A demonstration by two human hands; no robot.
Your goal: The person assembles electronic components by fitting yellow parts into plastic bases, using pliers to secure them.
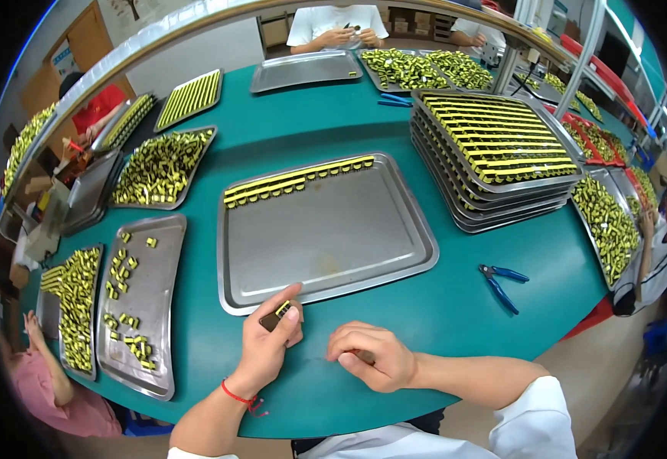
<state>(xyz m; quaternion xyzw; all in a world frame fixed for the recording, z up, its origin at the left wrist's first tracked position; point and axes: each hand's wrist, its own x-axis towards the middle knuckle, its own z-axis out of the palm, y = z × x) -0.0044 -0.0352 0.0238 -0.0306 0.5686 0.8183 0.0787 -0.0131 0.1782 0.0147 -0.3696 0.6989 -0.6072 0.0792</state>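
Note:
My left hand (270, 336) is closed on a small yellow-and-black transformer (283, 309), pinched between thumb and fingers with its dark side and pins showing. To the right of it, my right hand (371, 356) is curled shut just above the green table; something small and brownish shows between thumb and fingers, too hidden to name. In front of both hands lies a metal tray (326, 237). Along its far edge run rows of yellow-and-black transformers (295, 182), while the rest of its floor is bare metal. The left hand's fingertips are close to the tray's near rim.
Blue-handled cutters (502, 284) lie open at right. Behind them rises a stack of filled trays (494, 153). Leftward are a tray of scattered transformers (166, 306) and heaped trays (161, 168). Co-workers sit around the table, one across from me (337, 30).

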